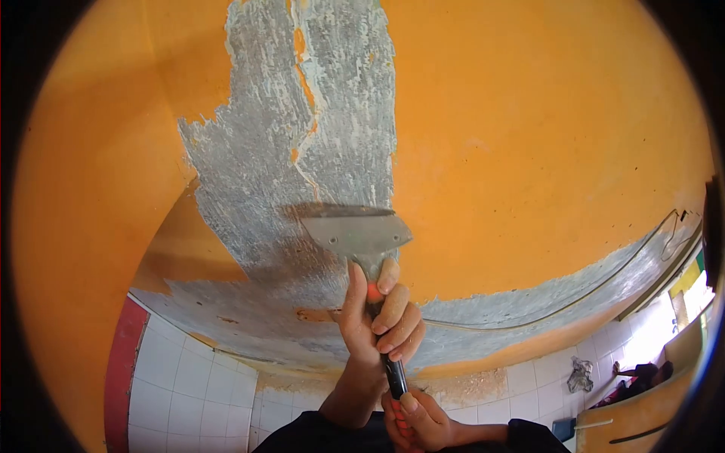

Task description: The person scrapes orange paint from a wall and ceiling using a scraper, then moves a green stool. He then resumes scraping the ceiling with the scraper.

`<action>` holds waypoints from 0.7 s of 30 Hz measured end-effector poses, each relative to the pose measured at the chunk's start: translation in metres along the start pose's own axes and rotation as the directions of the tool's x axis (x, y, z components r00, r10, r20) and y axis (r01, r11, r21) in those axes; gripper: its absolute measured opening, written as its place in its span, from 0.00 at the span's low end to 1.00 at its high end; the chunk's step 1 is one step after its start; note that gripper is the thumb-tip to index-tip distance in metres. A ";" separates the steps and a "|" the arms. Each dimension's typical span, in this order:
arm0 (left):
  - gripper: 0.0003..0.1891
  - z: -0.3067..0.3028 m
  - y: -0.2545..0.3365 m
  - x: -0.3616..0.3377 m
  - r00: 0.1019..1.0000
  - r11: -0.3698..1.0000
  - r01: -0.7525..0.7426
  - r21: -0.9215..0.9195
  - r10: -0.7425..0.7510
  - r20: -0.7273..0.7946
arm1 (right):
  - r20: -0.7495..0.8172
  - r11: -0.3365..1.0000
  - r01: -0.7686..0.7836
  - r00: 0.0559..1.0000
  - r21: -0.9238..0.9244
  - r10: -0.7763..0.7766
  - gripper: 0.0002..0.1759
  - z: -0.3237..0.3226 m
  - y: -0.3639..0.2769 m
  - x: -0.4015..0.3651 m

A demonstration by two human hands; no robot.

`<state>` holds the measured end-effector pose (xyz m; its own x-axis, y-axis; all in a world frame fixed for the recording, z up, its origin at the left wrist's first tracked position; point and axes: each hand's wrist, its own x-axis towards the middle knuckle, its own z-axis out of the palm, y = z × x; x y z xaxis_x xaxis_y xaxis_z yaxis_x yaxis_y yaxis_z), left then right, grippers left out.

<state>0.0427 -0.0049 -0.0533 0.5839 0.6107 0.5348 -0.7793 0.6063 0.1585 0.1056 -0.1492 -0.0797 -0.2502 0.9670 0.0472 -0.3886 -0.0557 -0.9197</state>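
A wide-bladed wall scraper [361, 232] is held upright overhead, its flat metal head against or just in front of the scraped wall patch [249, 158]; exact contact is hard to make out. My left hand [384, 317] is closed around the upper part of its black and red handle, thumb along one side. Lower down, my right hand [419, 420] grips the red and black end of the same handle. Grey surface with pale streaks shows in the patch, and a strip of orange paint [308, 87] runs down it. Orange paint [529, 151] covers the surface around it.
A second bare grey band [521, 291] curves along the lower wall, with a cable [491, 328] across it. White tiles [189, 377] line the lower left beside a red edge [124, 370]. At right are a bright window [653, 332], a crumpled plastic bag [580, 375] and a dark-clothed person [642, 377].
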 end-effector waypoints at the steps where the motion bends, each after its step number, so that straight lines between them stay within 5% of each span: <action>1: 0.22 -0.002 0.000 0.000 1.000 1.000 -0.003 0.006 0.003 0.008 | -0.019 1.000 0.027 0.999 -0.015 -0.027 0.28 0.000 0.002 0.001; 5: 0.22 -0.003 0.001 0.002 0.998 0.999 0.017 -0.046 -0.015 0.058 | 0.064 0.986 -0.027 0.998 0.164 0.017 0.27 -0.005 0.019 -0.001; 21: 0.23 0.009 0.002 0.012 0.997 0.998 0.005 -0.060 -0.001 0.076 | 0.048 0.998 0.045 0.998 0.044 -0.047 0.28 -0.002 0.008 0.005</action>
<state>0.0457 -0.0007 -0.0388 0.5653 0.5696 0.5966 -0.7612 0.6390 0.1112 0.1033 -0.1447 -0.0876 -0.2743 0.9554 0.1092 -0.4381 -0.0230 -0.8986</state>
